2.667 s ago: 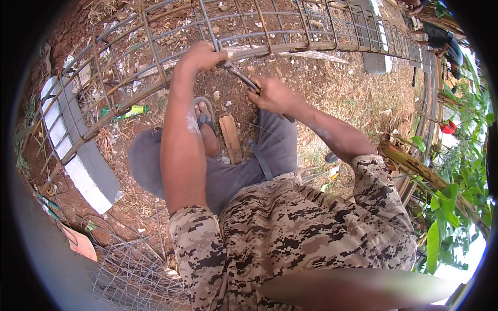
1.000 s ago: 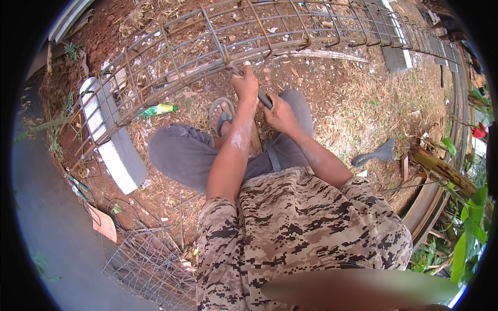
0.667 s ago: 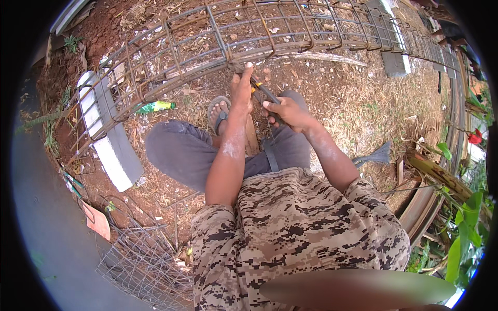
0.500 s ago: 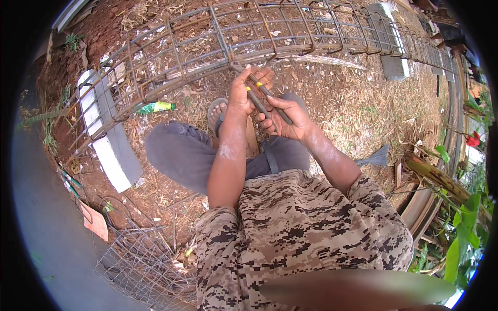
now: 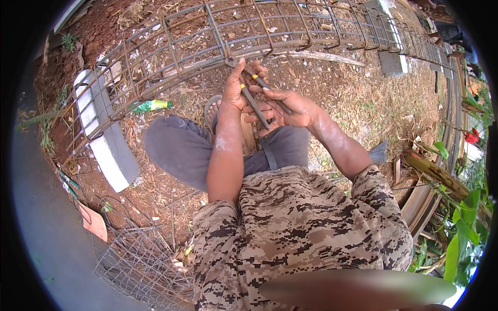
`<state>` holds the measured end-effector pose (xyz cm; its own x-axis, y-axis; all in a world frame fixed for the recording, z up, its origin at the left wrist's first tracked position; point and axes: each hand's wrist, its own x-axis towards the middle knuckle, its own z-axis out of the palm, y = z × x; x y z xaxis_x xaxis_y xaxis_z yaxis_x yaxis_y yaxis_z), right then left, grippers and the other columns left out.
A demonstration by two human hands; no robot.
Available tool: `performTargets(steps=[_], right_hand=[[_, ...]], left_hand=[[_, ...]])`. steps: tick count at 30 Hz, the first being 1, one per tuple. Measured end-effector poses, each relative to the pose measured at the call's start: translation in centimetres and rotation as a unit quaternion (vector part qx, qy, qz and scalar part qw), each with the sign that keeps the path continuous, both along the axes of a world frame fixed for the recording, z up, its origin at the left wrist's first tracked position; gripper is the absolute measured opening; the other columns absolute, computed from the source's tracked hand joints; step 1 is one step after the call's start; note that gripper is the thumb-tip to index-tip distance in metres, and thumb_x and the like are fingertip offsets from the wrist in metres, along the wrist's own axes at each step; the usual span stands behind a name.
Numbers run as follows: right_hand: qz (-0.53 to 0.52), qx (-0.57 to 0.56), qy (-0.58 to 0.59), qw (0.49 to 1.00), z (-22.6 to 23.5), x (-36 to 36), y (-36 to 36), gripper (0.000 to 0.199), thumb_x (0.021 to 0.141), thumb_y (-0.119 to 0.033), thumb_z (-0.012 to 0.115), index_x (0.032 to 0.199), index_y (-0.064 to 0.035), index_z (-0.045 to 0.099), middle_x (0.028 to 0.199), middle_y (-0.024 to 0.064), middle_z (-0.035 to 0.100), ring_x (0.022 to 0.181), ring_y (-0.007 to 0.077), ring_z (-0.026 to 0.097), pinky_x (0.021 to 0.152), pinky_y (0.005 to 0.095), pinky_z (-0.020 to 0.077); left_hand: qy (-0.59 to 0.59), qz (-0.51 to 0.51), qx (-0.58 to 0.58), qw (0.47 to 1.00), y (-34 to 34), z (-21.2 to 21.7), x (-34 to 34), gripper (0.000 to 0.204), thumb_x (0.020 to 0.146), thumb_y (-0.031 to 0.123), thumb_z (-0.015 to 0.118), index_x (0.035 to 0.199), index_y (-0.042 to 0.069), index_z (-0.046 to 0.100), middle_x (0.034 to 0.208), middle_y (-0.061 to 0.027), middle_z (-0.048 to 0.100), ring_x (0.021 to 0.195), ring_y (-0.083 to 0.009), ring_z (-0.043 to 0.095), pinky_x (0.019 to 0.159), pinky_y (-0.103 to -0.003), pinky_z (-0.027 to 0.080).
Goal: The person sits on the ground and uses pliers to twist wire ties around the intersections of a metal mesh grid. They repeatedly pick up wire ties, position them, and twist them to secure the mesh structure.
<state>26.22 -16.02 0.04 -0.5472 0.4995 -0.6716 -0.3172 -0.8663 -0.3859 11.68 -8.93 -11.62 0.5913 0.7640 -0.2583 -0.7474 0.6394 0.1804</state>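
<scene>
As left hand and right hand hold pincers, axis slanting, nose up-left, handles apart

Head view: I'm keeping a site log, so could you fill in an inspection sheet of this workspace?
Surface: brown ground strewn with dry plant litter.
Job's things: pliers, handles spread, yellow bands, head close against the steel bar cage; contact cannot be told.
Clutter: green bottle with yellow label beside a white-and-grey block that the cage crosses; wire mesh at lower left.
Grip: left hand near the pliers' head, right hand at the handles; firmness cannot be told.
Cables: nothing clearly seen.
Surroundings: green leaves and a red flower at right; part of another person at upper right.
</scene>
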Motion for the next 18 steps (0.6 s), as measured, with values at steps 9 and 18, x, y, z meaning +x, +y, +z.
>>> performTargets(steps=[9, 18], right_hand=[[0.051, 0.003, 0.014, 0.999, 2.0, -0.6, 2.3, 0.051, 0.108, -0.038, 0.033, 0.152, -0.0167, 0.021, 0.126, 0.0263, 0.058, 0.115, 0.0419, 0.062, 0.087, 0.0637, 0.0526], [-0.081, 0.000, 0.013, 0.997, -0.9, -3.9, -1.7, 0.037, 0.105, -0.043, 0.043, 0.118, -0.0094, 0.049, 0.103, 0.0101, 0.065, 0.091, 0.0212, 0.067, 0.081, 0.0471, 0.0561]], left_hand=[[-0.049, 0.019, -0.002, 0.999, 0.2, -0.6, -0.2, 0.044, 0.095, 0.039, 0.065, 0.112, -0.002, 0.061, 0.089, -0.0089, 0.067, 0.091, -0.0252, 0.069, 0.074, -0.039, 0.061], [-0.036, 0.002, -0.098, 0.995, -0.3, 2.0, -1.6, 0.023, 0.102, 0.026, 0.053, 0.097, 0.004, 0.053, 0.074, -0.0029, 0.054, 0.067, -0.0176, 0.058, 0.072, -0.038, 0.057]])
